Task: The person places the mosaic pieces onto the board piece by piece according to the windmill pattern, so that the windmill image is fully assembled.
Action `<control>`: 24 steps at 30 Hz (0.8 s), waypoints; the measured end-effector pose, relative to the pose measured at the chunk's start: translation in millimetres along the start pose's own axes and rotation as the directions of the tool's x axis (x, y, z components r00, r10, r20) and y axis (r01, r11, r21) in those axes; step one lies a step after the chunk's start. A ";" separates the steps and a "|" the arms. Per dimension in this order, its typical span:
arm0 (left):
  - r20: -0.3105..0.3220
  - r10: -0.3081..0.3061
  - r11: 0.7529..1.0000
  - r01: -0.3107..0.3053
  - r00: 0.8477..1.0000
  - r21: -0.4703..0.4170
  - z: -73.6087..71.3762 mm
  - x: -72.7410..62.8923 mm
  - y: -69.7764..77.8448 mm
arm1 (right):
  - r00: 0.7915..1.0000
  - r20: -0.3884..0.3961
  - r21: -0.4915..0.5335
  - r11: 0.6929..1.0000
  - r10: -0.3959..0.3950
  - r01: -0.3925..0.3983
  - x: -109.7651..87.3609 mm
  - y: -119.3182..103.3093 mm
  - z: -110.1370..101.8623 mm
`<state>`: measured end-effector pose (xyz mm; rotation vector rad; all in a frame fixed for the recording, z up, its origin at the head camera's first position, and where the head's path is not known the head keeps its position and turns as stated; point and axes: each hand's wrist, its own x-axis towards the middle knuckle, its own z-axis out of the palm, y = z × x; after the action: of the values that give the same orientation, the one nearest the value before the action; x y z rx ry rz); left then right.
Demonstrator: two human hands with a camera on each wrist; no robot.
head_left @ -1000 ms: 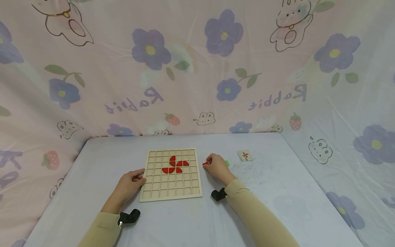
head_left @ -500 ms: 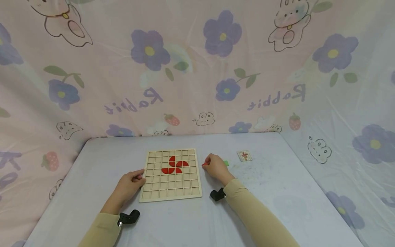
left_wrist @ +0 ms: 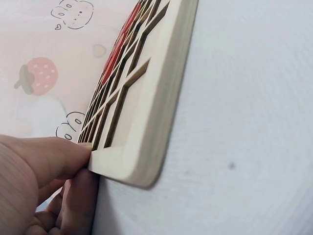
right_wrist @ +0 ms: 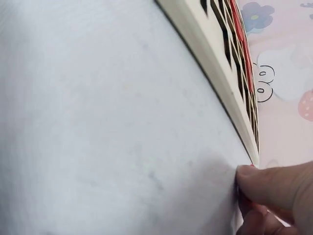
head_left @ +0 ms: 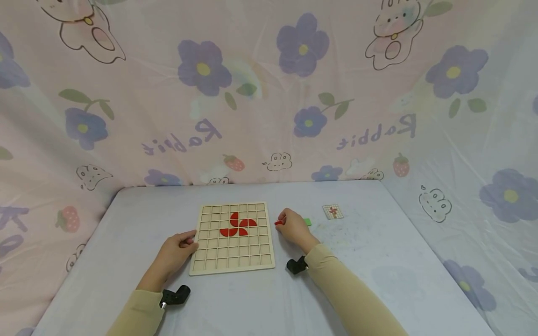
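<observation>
A pale wooden grid board [head_left: 210, 254] lies on the table, with several red curved pieces [head_left: 229, 232] set in its cells in a pinwheel shape. At its left edge my left hand [head_left: 175, 252] pinches the rim; in the left wrist view the thumb [left_wrist: 68, 155] lies against the board's edge. My right hand [head_left: 295, 228] is just off the board's right side and pinches a small red piece [head_left: 279, 223] between thumb and fingertips. In the right wrist view the fingers hide nearly all of that piece. A green piece [head_left: 308, 222] lies beside the right hand, partly behind it.
A small card [head_left: 333, 212] printed with a grid and a red pinwheel figure lies to the right of the green piece. Pale patterned cloth [head_left: 260, 112] hangs behind the white table [head_left: 235, 303] and along its sides. Each wrist wears a black camera [head_left: 296, 265].
The red piece in my right fingertips has turned slightly. My left hand and the board stay where they were.
</observation>
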<state>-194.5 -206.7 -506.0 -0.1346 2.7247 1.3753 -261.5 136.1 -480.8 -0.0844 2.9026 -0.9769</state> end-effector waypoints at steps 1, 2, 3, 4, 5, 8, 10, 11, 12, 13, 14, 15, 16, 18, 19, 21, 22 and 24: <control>0.000 -0.003 1.000 0.003 1.000 -0.001 0.2 0.0 0.3 | 1.000 -0.001 0.009 1.000 -0.005 0.005 -0.4 0.1 -0.5; -0.001 -0.007 1.000 0.007 1.000 -0.001 0.5 -0.2 0.5 | 1.000 -0.004 0.016 1.000 -0.013 0.013 -0.7 0.6 -1.0; -0.002 -0.009 1.000 0.009 1.000 -0.001 0.7 -0.2 0.8 | 1.000 -0.004 0.028 0.999 -0.019 0.019 -1.0 0.6 -1.7; -0.002 -0.010 1.000 0.010 1.000 -0.003 0.6 -0.5 1.5 | 1.000 -0.004 0.040 0.999 -0.025 0.026 -1.1 0.8 -2.6; -0.002 -0.011 1.000 0.011 1.000 -0.004 0.6 -0.7 2.0 | 0.999 -0.002 0.048 0.998 -0.035 0.035 -1.2 0.8 -3.0; -0.001 -0.012 1.000 0.012 1.000 -0.010 0.2 -0.9 2.1 | 0.999 0.013 0.080 0.995 -0.053 0.052 -0.3 0.6 -2.6; -0.001 -0.010 1.000 0.010 1.000 -0.011 0.0 -1.0 1.8 | 0.998 0.032 0.102 0.993 -0.061 0.057 0.8 0.3 -0.6; -0.003 -0.009 1.000 0.009 1.000 -0.010 0.1 -0.9 1.4 | 0.997 0.042 0.116 0.992 -0.064 0.059 1.0 -0.2 0.8; -0.003 -0.006 1.000 0.006 1.000 -0.009 0.2 -0.9 1.1 | 0.996 0.054 0.129 0.990 -0.070 0.063 0.9 -0.9 2.0; -0.003 -0.006 1.000 0.006 1.000 -0.008 0.4 -1.0 1.2 | 0.994 0.068 0.144 0.987 -0.085 0.075 0.5 -2.1 2.9; -0.002 -0.004 1.000 0.004 1.000 -0.008 0.6 -1.2 1.2 | 0.992 0.083 0.156 0.984 -0.097 0.083 0.2 -3.5 4.2; -0.003 -0.005 1.000 0.005 1.000 -0.008 0.6 -1.5 1.4 | 0.989 0.097 0.165 0.981 -0.115 0.097 -0.4 -4.9 5.7; -0.003 -0.004 1.000 0.004 1.000 -0.007 0.8 -1.6 1.2 | 0.985 0.112 0.169 0.979 -0.130 0.110 -1.3 -7.0 6.9; -0.004 -0.002 1.000 0.002 1.000 -0.006 0.6 -2.0 1.3 | 0.976 0.142 0.174 0.975 -0.166 0.141 -3.4 -12.0 9.3; -0.004 -0.003 1.000 0.003 1.000 -0.007 0.4 -2.2 1.5 | 0.971 0.161 0.180 0.972 -0.178 0.149 -4.4 -14.6 10.8; -0.007 -0.002 1.000 0.002 1.000 -0.004 0.2 -2.5 1.7 | 0.960 0.193 0.179 0.969 -0.205 0.171 -6.8 -19.9 14.4; -0.008 -0.003 1.000 0.003 1.000 -0.003 0.2 -2.4 1.6 | 0.952 0.211 0.183 0.966 -0.220 0.183 -8.2 -23.0 16.0; -0.006 -0.003 1.000 0.003 1.000 -0.003 0.3 -2.3 1.6 | 0.939 0.241 0.192 0.960 -0.245 0.202 -10.7 -28.1 20.0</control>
<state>-192.5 -205.5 -504.7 -0.1434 2.7263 1.3809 -248.2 102.5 -479.1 -0.5055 2.5988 -1.1374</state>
